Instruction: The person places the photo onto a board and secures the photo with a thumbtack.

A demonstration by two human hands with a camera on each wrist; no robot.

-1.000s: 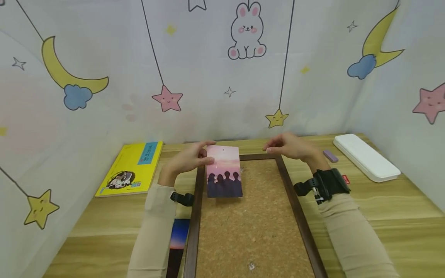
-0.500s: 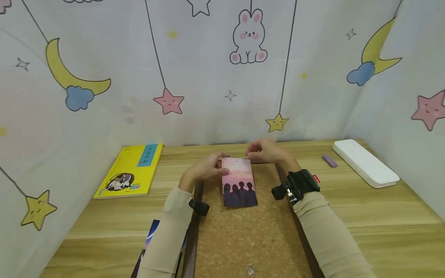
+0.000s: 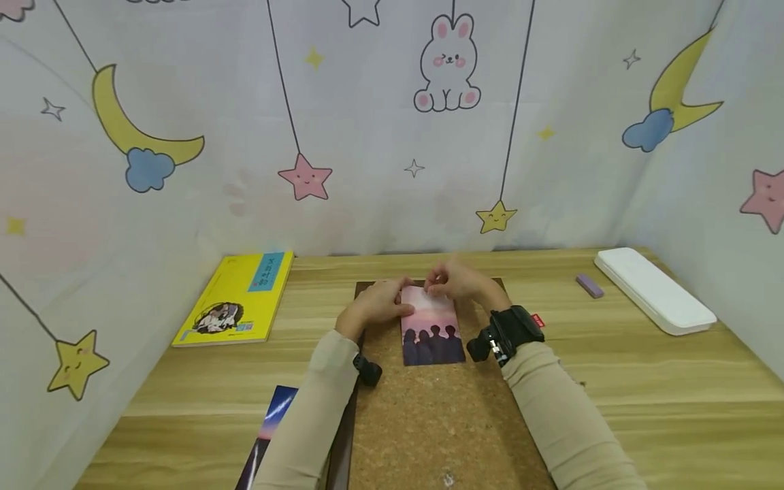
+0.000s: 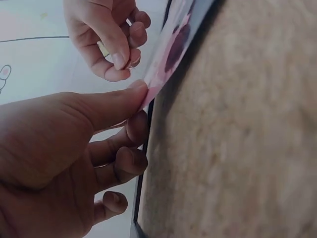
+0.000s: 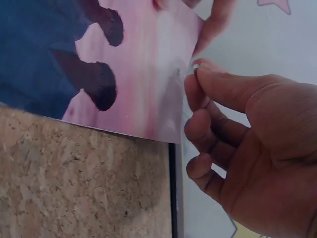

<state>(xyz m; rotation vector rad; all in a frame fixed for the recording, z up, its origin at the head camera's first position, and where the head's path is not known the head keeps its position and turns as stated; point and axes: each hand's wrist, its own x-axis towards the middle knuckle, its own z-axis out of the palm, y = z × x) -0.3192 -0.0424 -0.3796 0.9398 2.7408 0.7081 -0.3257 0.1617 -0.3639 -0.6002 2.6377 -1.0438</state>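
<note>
A pink photo card [image 3: 431,330] with dark silhouettes lies on the upper part of a cork board [image 3: 429,422] in a dark frame [image 3: 341,442]. My left hand [image 3: 376,306] holds the card's upper left edge, thumb on top [image 4: 114,106] and fingers curled beside the frame. My right hand [image 3: 456,282] hovers at the card's top edge. Its thumb and forefinger [image 5: 218,82] pinch a small pin-like object [image 5: 194,71]. In the right wrist view the card [image 5: 129,74] overlaps the cork, with a left fingertip [image 5: 213,25] behind its corner.
A yellow book [image 3: 235,299] lies at the back left of the wooden table. A white case [image 3: 655,289] and a purple eraser [image 3: 590,286] sit at the back right. Another print [image 3: 269,435] lies left of the frame. Patterned curtains close three sides.
The left hand carried the card rightward and lowered it onto the cork. The right hand moved left from the frame's corner to the card's top edge.
</note>
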